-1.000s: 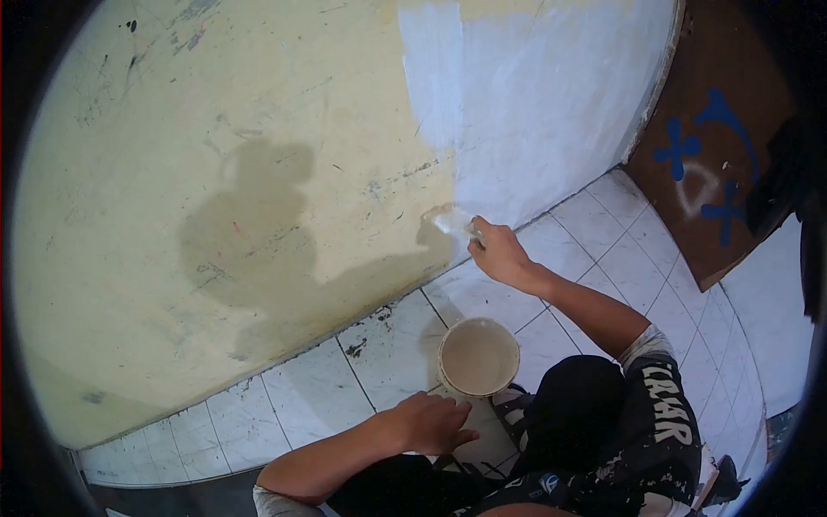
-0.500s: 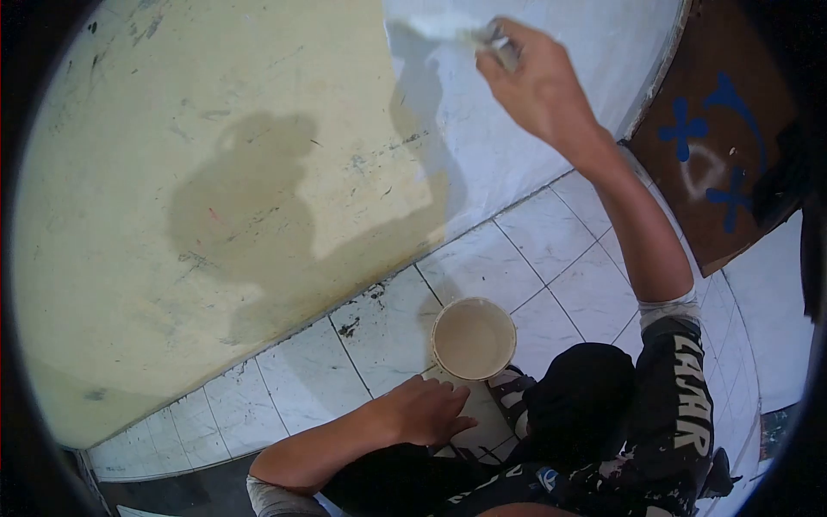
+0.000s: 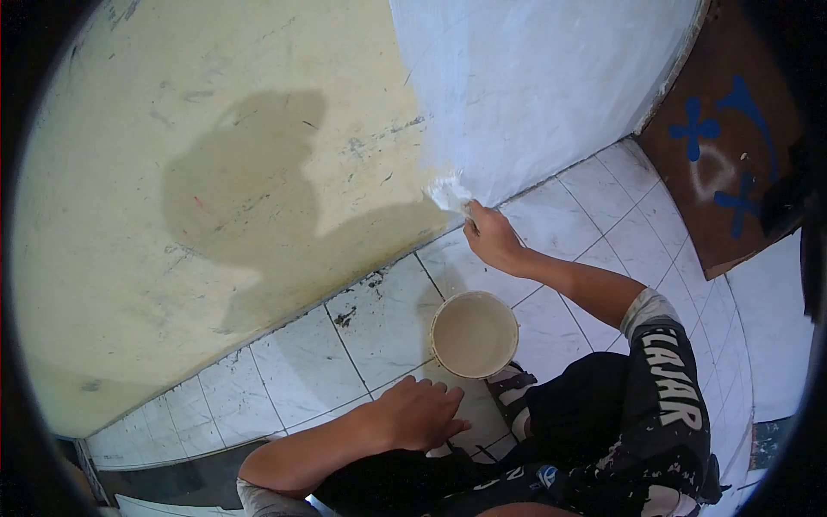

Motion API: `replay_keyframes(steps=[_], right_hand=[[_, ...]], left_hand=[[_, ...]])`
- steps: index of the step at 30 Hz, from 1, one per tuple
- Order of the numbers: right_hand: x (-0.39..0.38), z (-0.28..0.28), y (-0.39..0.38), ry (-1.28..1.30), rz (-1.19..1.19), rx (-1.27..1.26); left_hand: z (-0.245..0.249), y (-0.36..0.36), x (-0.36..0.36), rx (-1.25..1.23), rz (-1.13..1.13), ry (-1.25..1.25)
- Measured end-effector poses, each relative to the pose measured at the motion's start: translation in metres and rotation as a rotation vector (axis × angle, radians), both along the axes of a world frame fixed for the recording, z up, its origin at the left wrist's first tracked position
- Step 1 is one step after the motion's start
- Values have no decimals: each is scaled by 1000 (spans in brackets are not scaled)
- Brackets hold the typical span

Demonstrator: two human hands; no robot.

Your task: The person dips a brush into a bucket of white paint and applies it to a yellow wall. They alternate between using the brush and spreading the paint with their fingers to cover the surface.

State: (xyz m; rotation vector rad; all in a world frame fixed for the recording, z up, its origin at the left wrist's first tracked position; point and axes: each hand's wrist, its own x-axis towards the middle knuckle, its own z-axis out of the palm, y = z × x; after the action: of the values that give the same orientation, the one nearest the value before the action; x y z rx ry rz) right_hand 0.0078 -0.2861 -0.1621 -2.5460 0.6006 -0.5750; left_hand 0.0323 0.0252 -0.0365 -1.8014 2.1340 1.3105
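My right hand point(image 3: 495, 239) is closed around the handle of a paintbrush point(image 3: 448, 191). Its wide, white-coated bristles touch the lower wall, where the white paint point(image 3: 534, 86) borders the yellow surface point(image 3: 284, 52). Below that hand, a round bucket point(image 3: 433, 349) of pale liquid stands on the tiles close to my foot. My left hand point(image 3: 422, 414) hangs over my bent knee, just left of the bucket. Its fingers are loosely bent with the thumb apart, and nothing shows in it.
White floor tiles point(image 3: 379, 327) run along the foot of the wall, with dark flecks point(image 3: 345, 317) on them. At the right stands a brown panel point(image 3: 689, 198) with blue painted marks. My shadow falls on the yellow wall.
My right hand has come down with the paintbrush from high on the white part to near the wall's bottom edge. My left hand has hardly moved.
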Motion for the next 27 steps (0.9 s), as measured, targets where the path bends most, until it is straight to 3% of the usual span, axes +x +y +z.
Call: replay_keyframes(steps=[3,7,9,15,17,19,20,22,23,25,26,27], right_hand=[[-2,-3,2,212,-25,212],[7,17,-9,244,-47,145],[20,55,-19,70,-92,52],[4,201,-6,-87,-153,92],[0,233,-7,-274,-179,-88],[-1,257,-17,-548,-55,-347],[-12,275,-15,-548,-61,-344],[-30,325,6,-262,-76,-24],[-24,311,-4,-261,-78,-19],[-1,258,-36,-712,-55,-384],[2,240,-33,-570,-157,-323],[9,204,-44,-574,-107,-335]], left_hand=[[-6,0,1,-7,-4,-20],[-4,1,1,-44,7,-5],[-1,-1,2,-20,2,2],[-1,-8,1,32,-15,-16],[-3,-12,0,46,-29,-13],[-2,-15,1,62,-43,-18],[-1,-15,0,66,-33,-16],[-1,-13,0,74,-23,-15],[-2,-11,0,62,-19,-27],[-2,-8,-1,54,-14,-36],[-2,-7,-1,60,-5,-45],[-1,-7,-1,64,5,-56]])
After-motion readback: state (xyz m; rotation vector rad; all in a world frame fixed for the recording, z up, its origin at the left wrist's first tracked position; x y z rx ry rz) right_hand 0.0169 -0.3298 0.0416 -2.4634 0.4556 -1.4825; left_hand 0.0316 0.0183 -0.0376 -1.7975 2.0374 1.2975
